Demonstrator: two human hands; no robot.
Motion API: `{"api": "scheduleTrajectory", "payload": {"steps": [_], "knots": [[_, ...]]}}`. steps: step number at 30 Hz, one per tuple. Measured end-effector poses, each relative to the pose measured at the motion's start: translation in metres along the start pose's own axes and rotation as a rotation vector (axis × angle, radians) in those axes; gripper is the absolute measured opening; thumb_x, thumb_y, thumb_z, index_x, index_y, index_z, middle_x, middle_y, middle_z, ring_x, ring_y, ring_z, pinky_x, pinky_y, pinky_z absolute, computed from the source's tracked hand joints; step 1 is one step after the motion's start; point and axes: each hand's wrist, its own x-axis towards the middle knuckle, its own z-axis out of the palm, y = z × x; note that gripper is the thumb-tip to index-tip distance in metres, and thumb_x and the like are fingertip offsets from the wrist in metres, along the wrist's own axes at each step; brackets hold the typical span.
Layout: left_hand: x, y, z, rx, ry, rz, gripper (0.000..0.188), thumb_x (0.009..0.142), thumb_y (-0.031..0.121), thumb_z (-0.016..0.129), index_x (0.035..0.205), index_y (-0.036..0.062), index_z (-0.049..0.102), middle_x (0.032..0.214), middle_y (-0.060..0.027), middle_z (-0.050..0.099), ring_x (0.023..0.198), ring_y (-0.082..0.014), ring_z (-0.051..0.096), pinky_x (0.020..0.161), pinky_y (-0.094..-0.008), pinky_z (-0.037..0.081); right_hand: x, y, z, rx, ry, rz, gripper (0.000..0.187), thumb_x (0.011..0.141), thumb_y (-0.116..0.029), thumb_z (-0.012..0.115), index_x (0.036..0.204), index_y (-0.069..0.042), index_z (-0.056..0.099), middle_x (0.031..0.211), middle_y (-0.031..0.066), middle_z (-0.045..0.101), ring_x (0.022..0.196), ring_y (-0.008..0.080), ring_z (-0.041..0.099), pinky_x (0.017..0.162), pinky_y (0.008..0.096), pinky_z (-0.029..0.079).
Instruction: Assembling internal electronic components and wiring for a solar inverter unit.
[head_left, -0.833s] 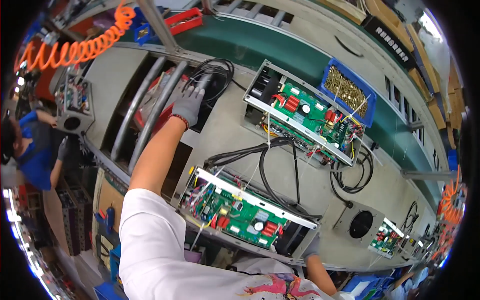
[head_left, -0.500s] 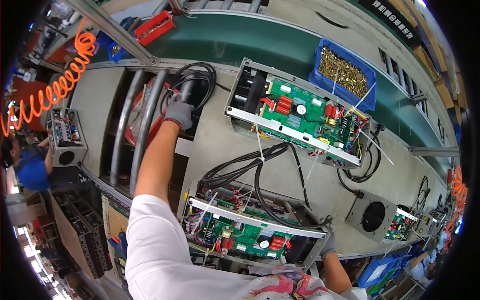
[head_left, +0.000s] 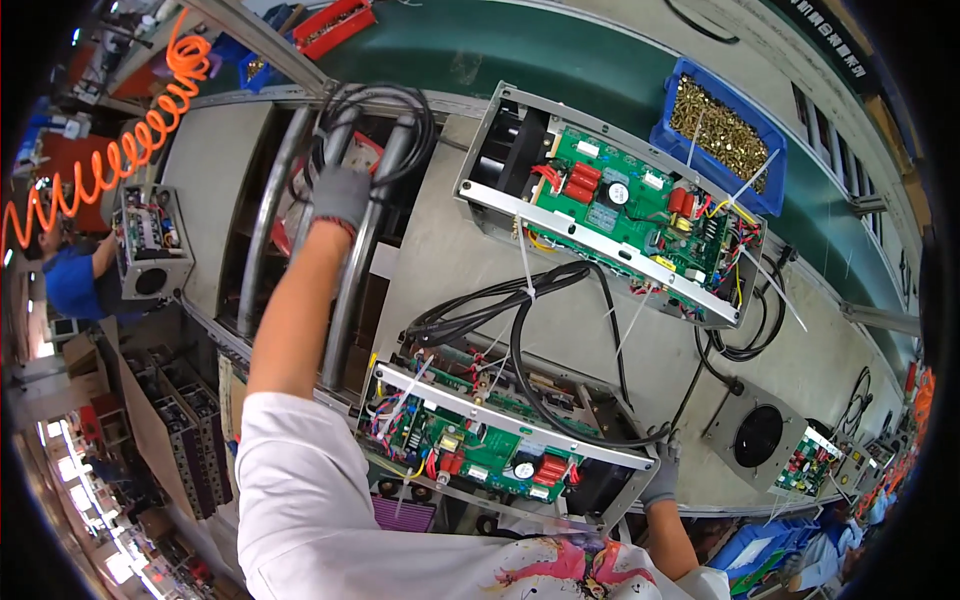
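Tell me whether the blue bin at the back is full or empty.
Nearly full: the blue bin holds a heap of small brass-coloured parts reaching close to its rim.

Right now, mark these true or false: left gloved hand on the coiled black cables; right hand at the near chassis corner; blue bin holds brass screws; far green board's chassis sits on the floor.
1. The grey-gloved left hand is on the coiled black cables. True.
2. The gloved right hand is in the blue plastic bin. False: it grips the corner of the near open metal chassis.
3. The bin holds brass-coloured screws. True.
4. The far open metal chassis sits on the floor. False: it lies on the grey workbench.
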Motion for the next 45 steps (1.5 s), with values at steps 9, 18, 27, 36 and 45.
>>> {"api": "scheduleTrajectory", "payload": {"steps": [9, 18, 27, 36, 45], "knots": [[-0.018, -0.001, -0.076, -0.157, 0.083, 0.003, 0.011, 0.076, 0.014, 0.060, 0.082, 0.0101, 0.069, 0.080, -0.0144, 0.069, 0.085, -0.0314, 0.067, 0.090, -0.0393, 0.046, 0.000, -0.006, 0.011, -0.207, 0.168, -0.001, 0.069, 0.085, -0.041, 0.049, 0.143, -0.005, 0.037, 0.149, 0.0256, 0.030, 0.140, 0.0439, 0.024, 0.116, 0.0517, 0.018], [-0.040, -0.047, -0.125, -0.763, 0.099, -0.294, 0.021, 0.078, 0.016, 0.062, 0.096, 0.0055, 0.069, 0.085, -0.0173, 0.069, 0.079, -0.0335, 0.066, 0.070, -0.0394, 0.051, 0.015, 0.007, 0.024, 0.019, 0.011, 0.128, 0.065, 0.086, -0.043, 0.047, 0.139, -0.005, 0.041, 0.148, 0.0244, 0.033, 0.141, 0.0408, 0.024, 0.117, 0.0510, 0.016], [-0.057, -0.053, -0.249, -1.643, 0.219, -0.144, 0.024, 0.076, 0.000, 0.056, 0.099, -0.0012, 0.063, 0.072, -0.0013, 0.060, 0.060, -0.0087, 0.052, 0.057, -0.0229, 0.042, -0.001, -0.011, 0.000, -0.017, 0.160, -0.004, 0.058, 0.081, -0.027, 0.057, 0.134, -0.004, 0.048, 0.151, 0.0242, 0.030, 0.141, 0.0455, 0.022, 0.116, 0.0532, 0.016], [-0.148, 0.054, -0.236, -0.972, 0.241, 0.012, 0.031, 0.085, 0.020, 0.064, 0.110, 0.0040, 0.057, 0.087, -0.0142, 0.066, 0.081, -0.0269, 0.065, 0.076, -0.0372, 0.051, -0.018, -0.018, -0.019, 0.043, 0.239, -0.029, 0.064, 0.079, -0.021, 0.057, 0.139, -0.005, 0.042, 0.148, 0.0240, 0.034, 0.139, 0.0484, 0.025, 0.114, 0.0552, 0.021], [-0.141, 0.115, -0.175, -0.367, -0.456, 0.131, 0.058, 0.088, 0.043, 0.058, 0.121, -0.0039, 0.050, 0.113, -0.0272, 0.063, 0.108, -0.0391, 0.062, 0.092, -0.0451, 0.048, -0.018, -0.010, 0.002, 0.051, 0.406, -0.113, 0.063, 0.079, -0.017, 0.059, 0.137, 0.001, 0.041, 0.145, 0.0274, 0.035, 0.138, 0.0426, 0.030, 0.113, 0.0526, 0.023]]}}
